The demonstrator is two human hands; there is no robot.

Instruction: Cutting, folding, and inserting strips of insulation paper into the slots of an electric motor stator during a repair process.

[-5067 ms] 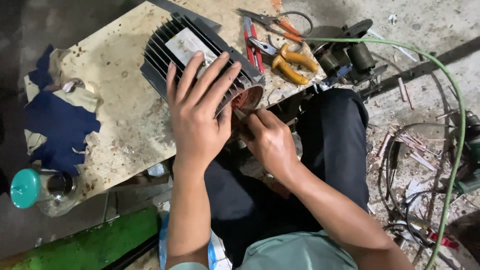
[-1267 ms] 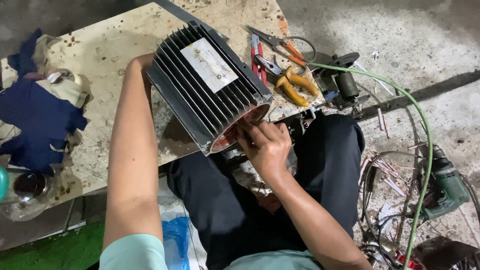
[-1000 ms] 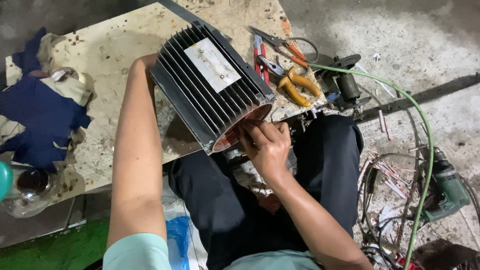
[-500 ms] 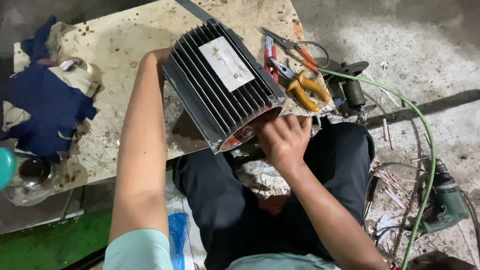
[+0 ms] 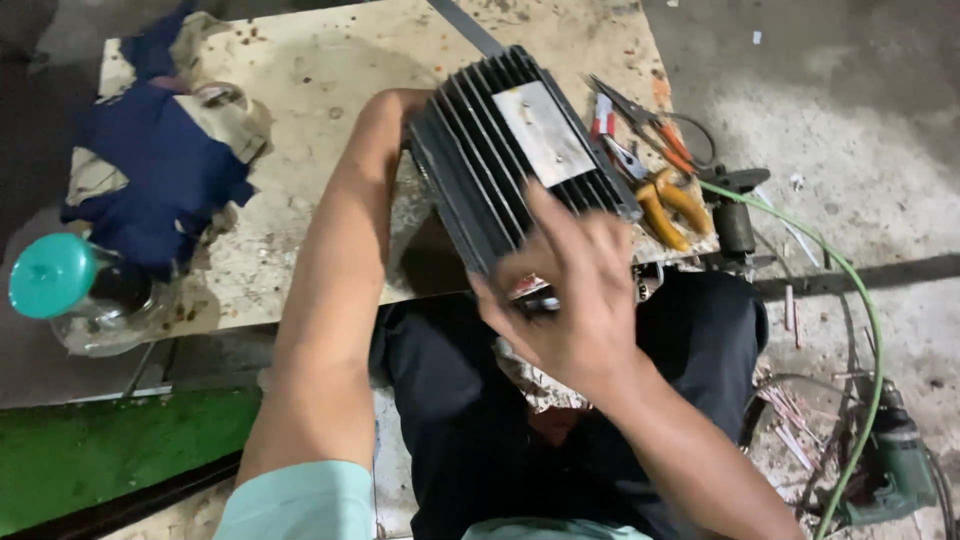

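Finned motor housing (image 5: 510, 160) tilts at the desk (image 5: 300, 90) edge. Right hand (image 5: 570, 290) spread loosely over its open end; left hand hidden behind, grip unclear. Could roll onto the lap.

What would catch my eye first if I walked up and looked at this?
The big dark finned motor housing with a silver plate on top, tilted at the near edge of the worn board. The right hand spreads over its open end, while the left hand is hidden behind it. Yellow-handled pliers lie to its right, and a blue rag sits at far left.
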